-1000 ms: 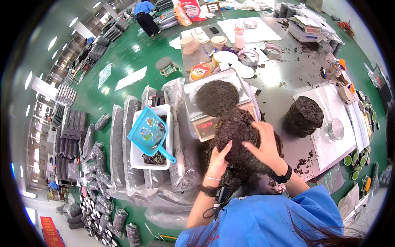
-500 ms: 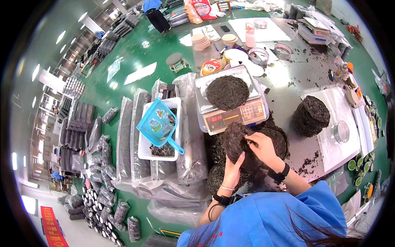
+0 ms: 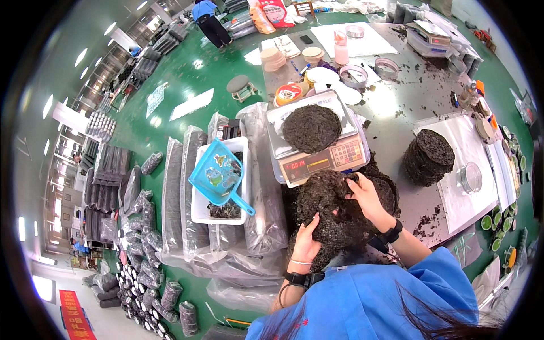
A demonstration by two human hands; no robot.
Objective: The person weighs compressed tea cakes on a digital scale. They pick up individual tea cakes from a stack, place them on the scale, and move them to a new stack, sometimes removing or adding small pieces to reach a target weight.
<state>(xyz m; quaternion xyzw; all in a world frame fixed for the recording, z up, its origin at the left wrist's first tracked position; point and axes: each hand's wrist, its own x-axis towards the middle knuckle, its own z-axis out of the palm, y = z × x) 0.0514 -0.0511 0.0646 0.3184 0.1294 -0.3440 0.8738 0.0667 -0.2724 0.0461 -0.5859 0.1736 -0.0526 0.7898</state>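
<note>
A round, dark, fibrous cake (image 3: 317, 195) that looks like dried seaweed is held between my two hands, its broad face up. My left hand (image 3: 306, 242) grips its near left edge, thumb on top. At its right rim, the fingers of my right hand (image 3: 362, 195) pinch the edge. More dark cakes (image 3: 386, 192) lie beneath and beside it, partly hidden by my hands. Just beyond, another cake (image 3: 311, 128) rests on the pan of a digital scale (image 3: 331, 156) with a lit red display.
A tall stack of cakes (image 3: 429, 158) stands right, near a metal ring (image 3: 470, 178) on white paper. Left, a blue dustpan (image 3: 218, 170) lies across a white bin (image 3: 195, 209), among long clear bags (image 3: 266, 215) of dark cakes. Farther off are a pink bottle (image 3: 340, 50) and a stool (image 3: 239, 85).
The held cake has turned from nearly edge-on to showing its broad face. My left hand has shifted slightly left and down; my right hand has moved slightly right and up.
</note>
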